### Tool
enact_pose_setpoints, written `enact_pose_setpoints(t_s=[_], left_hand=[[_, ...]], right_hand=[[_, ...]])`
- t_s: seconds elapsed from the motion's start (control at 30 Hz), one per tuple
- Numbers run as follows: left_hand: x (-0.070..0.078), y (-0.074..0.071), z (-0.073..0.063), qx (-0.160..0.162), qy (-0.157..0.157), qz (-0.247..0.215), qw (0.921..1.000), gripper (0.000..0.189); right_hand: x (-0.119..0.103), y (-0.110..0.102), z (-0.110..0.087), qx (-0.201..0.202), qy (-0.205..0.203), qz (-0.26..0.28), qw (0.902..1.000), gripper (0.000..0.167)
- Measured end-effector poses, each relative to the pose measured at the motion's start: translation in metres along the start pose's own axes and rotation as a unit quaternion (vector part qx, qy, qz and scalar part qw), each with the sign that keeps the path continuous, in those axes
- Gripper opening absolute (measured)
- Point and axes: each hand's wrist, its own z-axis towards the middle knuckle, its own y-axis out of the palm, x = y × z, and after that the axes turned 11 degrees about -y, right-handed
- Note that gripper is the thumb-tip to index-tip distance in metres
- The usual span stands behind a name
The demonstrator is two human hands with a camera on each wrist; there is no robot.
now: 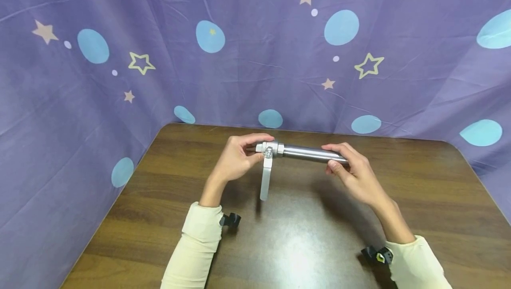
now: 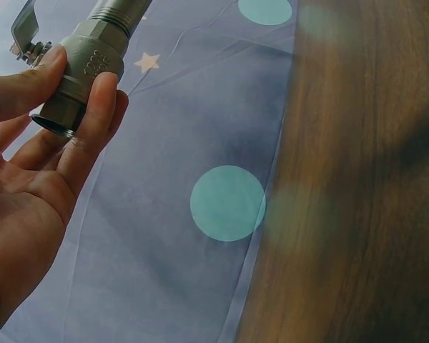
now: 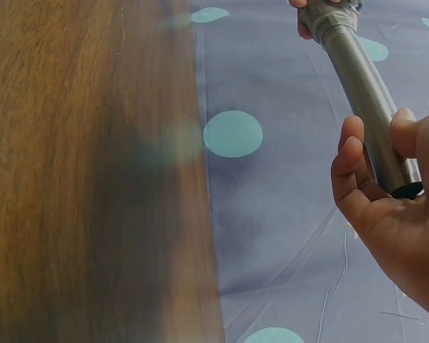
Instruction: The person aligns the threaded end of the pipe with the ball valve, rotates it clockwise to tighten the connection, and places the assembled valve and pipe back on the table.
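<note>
A silver ball valve (image 1: pixel 272 148) is joined to a shiny metal pipe (image 1: pixel 305 152), and the two lie in one line above the table. My left hand (image 1: pixel 236 158) grips the valve body at its left end, thumb in front and fingers behind. The valve's flat lever handle (image 1: pixel 265 180) points down toward me. Around the pipe's far right end, my right hand (image 1: pixel 355 171) curls its thumb and fingers. In the left wrist view the valve body (image 2: pixel 93 61) shows its open hex end below the fingers. The pipe's open end (image 3: pixel 406 189) shows near the right palm.
Below the hands is a brown wood-grain table (image 1: pixel 159 218) with shadows and a bright reflection on it. A purple curtain (image 1: pixel 247 80) with stars and blue spots hangs behind and at both sides. Black wrist mounts (image 1: pixel 230 220) sit at the sleeves.
</note>
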Motion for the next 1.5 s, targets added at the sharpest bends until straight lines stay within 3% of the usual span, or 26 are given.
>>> enact_pose_setpoints(t_s=[0.47,0.8,1.5], left_hand=[[0.0004,0.0015,-0.0002,0.000,-0.004,-0.004,1.0000,0.044],[0.0014,0.0003,0.0003,0.007,-0.008,-0.003,0.9999,0.045],[0.0020,0.0015,0.0010,0.005,-0.006,0.005,1.0000,0.046]], right_hand=[[-0.0007,-0.0005,0.0000,0.001,0.003,0.004,1.0000,0.039],[-0.0017,0.0025,-0.0002,0.013,0.011,-0.035,0.9992,0.057],[0.0022,-0.0009,0.0011,0.011,0.009,-0.012,0.9998,0.045]])
